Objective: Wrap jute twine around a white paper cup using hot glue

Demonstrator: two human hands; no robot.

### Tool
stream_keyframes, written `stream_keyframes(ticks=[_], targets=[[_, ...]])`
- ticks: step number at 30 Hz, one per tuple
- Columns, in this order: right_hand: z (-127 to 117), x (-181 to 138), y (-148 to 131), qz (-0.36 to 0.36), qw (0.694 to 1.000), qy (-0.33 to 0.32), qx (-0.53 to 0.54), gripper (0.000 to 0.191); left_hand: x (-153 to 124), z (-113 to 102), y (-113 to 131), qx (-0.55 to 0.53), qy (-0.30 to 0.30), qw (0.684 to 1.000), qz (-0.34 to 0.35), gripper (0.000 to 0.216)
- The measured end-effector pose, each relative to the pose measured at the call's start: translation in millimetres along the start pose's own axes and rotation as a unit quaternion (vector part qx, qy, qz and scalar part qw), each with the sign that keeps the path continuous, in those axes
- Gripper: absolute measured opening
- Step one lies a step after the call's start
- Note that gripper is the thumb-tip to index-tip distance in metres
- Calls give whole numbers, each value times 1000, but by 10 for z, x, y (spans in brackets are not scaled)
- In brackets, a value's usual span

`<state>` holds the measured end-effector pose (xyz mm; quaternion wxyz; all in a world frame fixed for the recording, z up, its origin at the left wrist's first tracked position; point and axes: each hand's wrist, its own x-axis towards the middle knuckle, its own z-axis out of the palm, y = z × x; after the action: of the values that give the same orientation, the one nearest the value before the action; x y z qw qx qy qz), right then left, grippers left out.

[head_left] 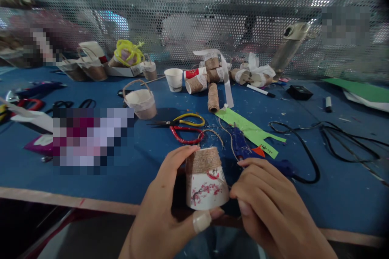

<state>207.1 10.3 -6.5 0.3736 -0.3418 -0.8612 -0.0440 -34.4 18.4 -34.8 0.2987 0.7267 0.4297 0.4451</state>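
Paper cup (206, 178) between both hands, at the near edge of the blue table (130, 182).
Long axis near upright in view, slight tilt — narrow, twine-wrapped end up, wider printed end down toward the wearer. Left hand (164, 198) grips the cup: index finger at the narrow end, taped thumb under the wide end. Right hand (267, 198), fingers curled at the cup's right side, pinches twine (232, 147) — strand runs back toward the spool (213, 97). Scissors (174, 123) and glue gun (242, 143) lie just beyond.
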Motion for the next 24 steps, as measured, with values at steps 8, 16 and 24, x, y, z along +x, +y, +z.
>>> stream_keyframes(ticks=[8, 16, 24], targets=[[18, 12, 6, 2, 1000, -4, -13, 20, -11, 9, -6, 34, 7, 999, 15, 78], [9, -15, 5, 8, 1000, -12, -15, 20, -45, 5, -41, 41, 11, 999, 23, 80], [18, 0, 1, 10, 1000, -8, -15, 20, -69, 10, -31, 54, 11, 998, 21, 81]])
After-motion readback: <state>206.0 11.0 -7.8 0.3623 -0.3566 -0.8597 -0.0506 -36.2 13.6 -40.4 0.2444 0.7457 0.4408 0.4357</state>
